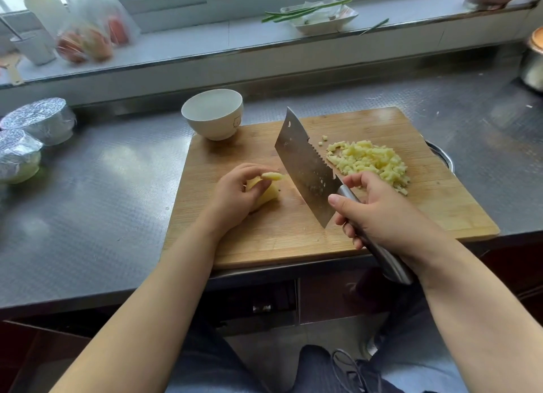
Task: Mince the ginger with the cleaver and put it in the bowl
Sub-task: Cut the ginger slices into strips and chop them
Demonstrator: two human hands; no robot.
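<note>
Head view. Board (264,231): wooden, on a steel counter (88,201). Right hand (382,213): fingers wrapped round the steel handle of the cleaver (305,166), blade tilted, lifted off the board. Left hand (238,192): pinches 1 ginger slice (272,176) at its fingertips, resting over a ginger chunk (269,197) on the board. Minced ginger (371,160): 1 heap (pale yellow) right of the blade. Bowl (213,113): white, upright, at the board's far left corner. 2 foil-covered bowls (32,137): counter, far left.

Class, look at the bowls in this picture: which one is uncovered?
The white bowl at the cutting board's far left corner is open; the two bowls at the counter's left are wrapped in foil.
</note>
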